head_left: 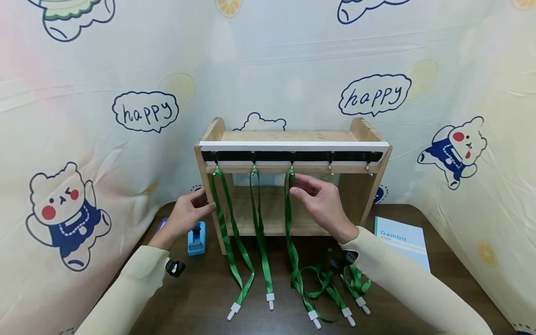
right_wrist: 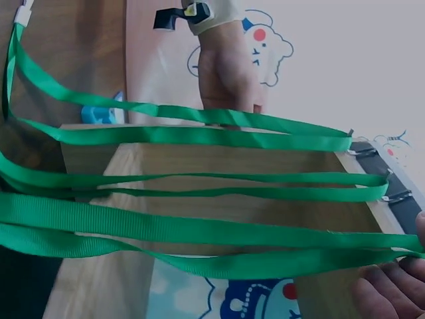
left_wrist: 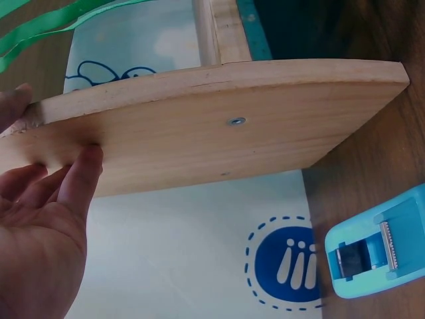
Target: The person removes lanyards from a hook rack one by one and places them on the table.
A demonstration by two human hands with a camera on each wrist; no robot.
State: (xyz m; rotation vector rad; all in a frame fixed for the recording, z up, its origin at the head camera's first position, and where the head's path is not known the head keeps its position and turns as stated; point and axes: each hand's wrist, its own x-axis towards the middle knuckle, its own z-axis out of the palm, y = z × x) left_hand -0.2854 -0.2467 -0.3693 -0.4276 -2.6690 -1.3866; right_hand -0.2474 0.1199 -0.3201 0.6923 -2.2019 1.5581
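Observation:
A wooden shelf (head_left: pixel 268 211) stands on the table, with a row of metal hooks along its front rail (head_left: pixel 274 157). My left hand (head_left: pixel 190 211) grips its left side panel (left_wrist: pixel 179 126), thumb at the front edge and fingers against the outer face. Green lanyards hang from the three leftmost hooks: one at the left (head_left: pixel 236 228), another beside it (head_left: pixel 260 228), and a third (head_left: pixel 289 218). At the top of the third, my right hand (head_left: pixel 322 202) pinches the loop just under the hook; its fingertips are partly cut off in the right wrist view.
Two more green lanyards (head_left: pixel 331 284) (head_left: pixel 358 284) lie loosely on the table at the shelf's front right. A blue tape dispenser (head_left: pixel 197 238) sits left of the shelf, a light blue booklet (head_left: pixel 402 239) to its right. Patterned cloth (head_left: pixel 268 70) hangs behind and along both sides.

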